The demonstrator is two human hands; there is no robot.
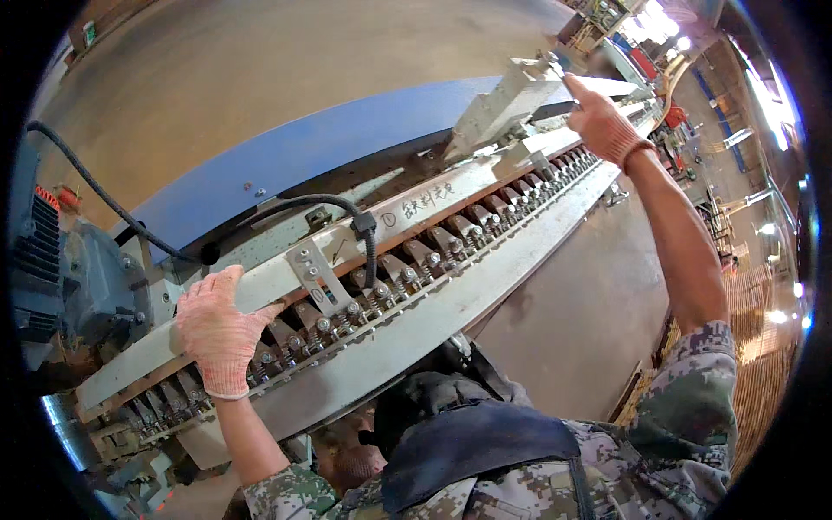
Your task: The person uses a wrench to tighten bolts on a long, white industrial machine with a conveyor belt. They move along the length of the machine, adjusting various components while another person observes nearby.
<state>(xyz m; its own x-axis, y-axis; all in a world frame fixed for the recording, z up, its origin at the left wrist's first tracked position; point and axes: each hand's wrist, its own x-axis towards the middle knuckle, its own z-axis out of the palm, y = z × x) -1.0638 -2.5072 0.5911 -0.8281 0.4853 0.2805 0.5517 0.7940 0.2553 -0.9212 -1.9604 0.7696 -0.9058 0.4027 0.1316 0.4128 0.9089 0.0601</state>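
Note:
Pinkish knit gloves cover both hands. My left hand (221, 334) is closed over a long pale metal beam (276, 282), fingers over its far side and thumb spread toward me. Farther right, my right hand (605, 123) is open, with a stretched forefinger at the top of a pale upright block (511, 104); its other fingers are partly hidden. Along the beam's near side runs a row of metal fingers with bolts and springs (407, 273). A slotted metal bracket (317, 276) and a black cable (368, 234) sit between my hands.
At the left stand a motor (95, 277) and a black hose (82, 178). A blue panel (303, 143) lies beyond the beam, and a pale rail (381, 368) runs in front. Stacked wooden sheets (754, 347) are at the right. A dark rounded form (433, 403) shows below the machine.

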